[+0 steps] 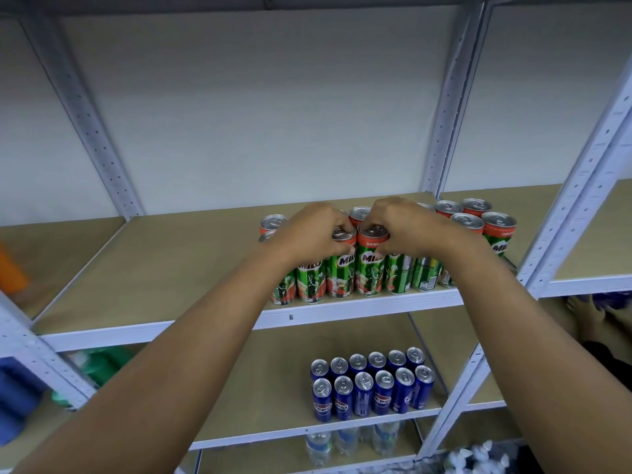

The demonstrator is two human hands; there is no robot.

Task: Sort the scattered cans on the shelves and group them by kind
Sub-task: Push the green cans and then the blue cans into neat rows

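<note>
At your far left, around nine o'clock, an orange object sits blurred on the neighbouring shelf, with blue items and green items below it at about eight o'clock (too soft to name). The upper shelf is bare board on its left half.

Moving right, your left hand is curled over the rim of a green Milo can in the front row, fingers and thumb pinching its top. Just beside it, touching, stands a second Milo can, and your right hand grips that one the same way, fingertips wrapped round the lid. Both cans stand upright at the front edge of the shelf, close to the centre of your view, in a row of Milo cans that runs on toward three o'clock; more of them stand behind, at about two o'clock.

Below, at five o'clock, the blue Pepsi cans stand grouped in two neat rows on the lower shelf. Under that, at six o'clock, clear water bottles show through (partly hidden by the shelf edge). At far right, near four o'clock, another person's hand reaches into the adjoining bay.
</note>
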